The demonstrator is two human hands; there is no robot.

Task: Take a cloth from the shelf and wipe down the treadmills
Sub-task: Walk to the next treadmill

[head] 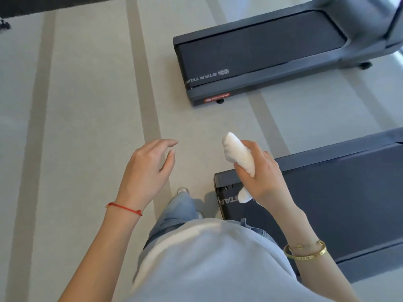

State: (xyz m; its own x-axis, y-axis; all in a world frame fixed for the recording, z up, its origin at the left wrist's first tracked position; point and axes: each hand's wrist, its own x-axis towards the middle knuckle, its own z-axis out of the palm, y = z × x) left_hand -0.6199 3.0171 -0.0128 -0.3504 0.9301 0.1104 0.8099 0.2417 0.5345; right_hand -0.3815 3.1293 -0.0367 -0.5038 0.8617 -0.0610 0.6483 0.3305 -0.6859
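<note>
**Cloth in the right hand, above the near treadmill**

Above the rear corner of the near treadmill (340, 203), the right hand (261, 177) grips a white rolled cloth (238, 154). The fingers are curled round the cloth, one end sticks out above the hand, and a small corner hangs below the palm. The left hand (148, 168) hovers over the grey striped carpet (87, 105) with fingers relaxed and a little spread, holding nothing. A second treadmill (261, 53) stands farther away, well apart from both hands. A red string (124, 208) is on the left wrist and gold bracelets (305, 250) on the right.
</note>
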